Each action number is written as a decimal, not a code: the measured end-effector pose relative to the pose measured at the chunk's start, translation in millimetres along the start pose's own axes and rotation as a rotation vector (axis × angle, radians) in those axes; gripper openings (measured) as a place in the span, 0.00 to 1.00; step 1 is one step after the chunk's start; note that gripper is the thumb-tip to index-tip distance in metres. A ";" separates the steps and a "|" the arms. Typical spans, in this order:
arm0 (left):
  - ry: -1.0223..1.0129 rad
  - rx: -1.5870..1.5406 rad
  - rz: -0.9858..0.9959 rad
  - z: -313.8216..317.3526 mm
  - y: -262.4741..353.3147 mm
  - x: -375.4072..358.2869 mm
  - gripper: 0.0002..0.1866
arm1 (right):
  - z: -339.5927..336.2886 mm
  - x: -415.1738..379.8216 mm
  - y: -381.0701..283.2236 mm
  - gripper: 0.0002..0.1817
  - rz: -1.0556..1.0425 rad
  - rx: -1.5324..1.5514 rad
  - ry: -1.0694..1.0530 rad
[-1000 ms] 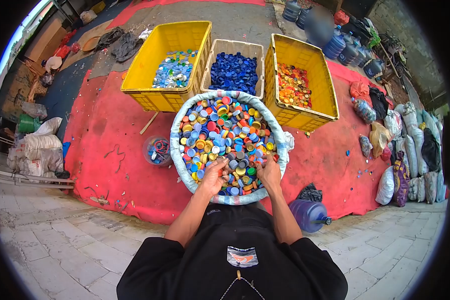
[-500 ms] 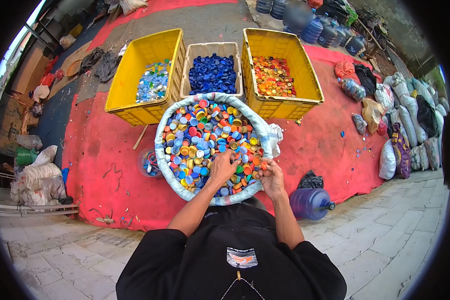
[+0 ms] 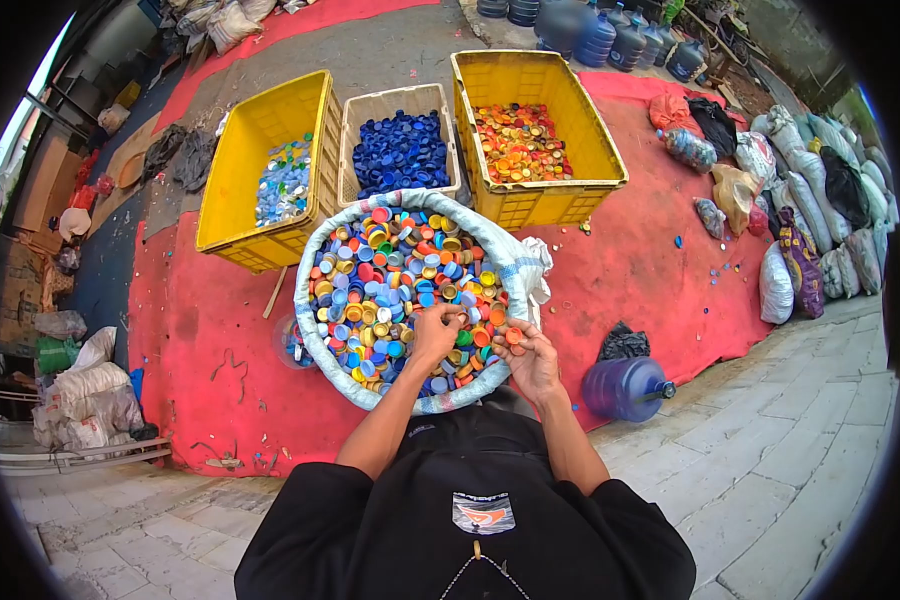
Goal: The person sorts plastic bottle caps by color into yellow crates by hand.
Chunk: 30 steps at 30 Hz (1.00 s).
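A big round sack (image 3: 322,375) with a rolled pale rim stands against my lap, filled with mixed bottle caps (image 3: 380,265) in many colours. Over the front right of the heap, the fingers of my left hand (image 3: 432,338) are pinched together; what they hold, if anything, is hidden. My right hand (image 3: 536,368) is at the sack's right rim, palm turned partly up, its fingers closed on orange bottle caps (image 3: 514,336).
Behind the sack stand a yellow crate (image 3: 232,180) of light-blue and clear caps, a whitish crate (image 3: 352,115) of dark-blue caps and another yellow crate (image 3: 595,150) of orange ones. A water jug (image 3: 620,390) lies at right; stuffed sacks (image 3: 805,270) line the far right.
The view has turned slightly, shifting the crates and sack leftward. My right hand has rolled more palm-up, showing the orange caps more plainly. My left hand stays pinched over the heap.
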<state>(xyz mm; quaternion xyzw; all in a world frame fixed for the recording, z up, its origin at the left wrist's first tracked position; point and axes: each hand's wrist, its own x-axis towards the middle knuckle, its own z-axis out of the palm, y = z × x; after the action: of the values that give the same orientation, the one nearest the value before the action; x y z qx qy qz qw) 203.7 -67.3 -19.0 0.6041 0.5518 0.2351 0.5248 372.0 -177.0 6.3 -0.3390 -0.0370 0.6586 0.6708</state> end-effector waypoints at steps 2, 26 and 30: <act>-0.144 -0.425 -0.276 -15.0 12.3 -3.3 0.08 | 1.9 1.6 -0.3 0.27 -0.006 0.033 -0.018; -0.441 -1.362 -0.566 59.0 40.5 21.9 0.10 | -28.5 18.2 -46.5 0.31 -0.123 -0.020 0.126; -0.342 -1.273 -0.712 80.6 61.9 60.2 0.08 | -48.6 42.8 -54.9 0.29 -0.097 -0.049 0.231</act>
<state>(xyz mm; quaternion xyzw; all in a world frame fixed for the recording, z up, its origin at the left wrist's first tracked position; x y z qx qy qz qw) 316.2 -32.6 -8.8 -0.0033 0.3818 0.2276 0.8958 448.8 -152.5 -20.3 -0.4267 0.0080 0.5809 0.6931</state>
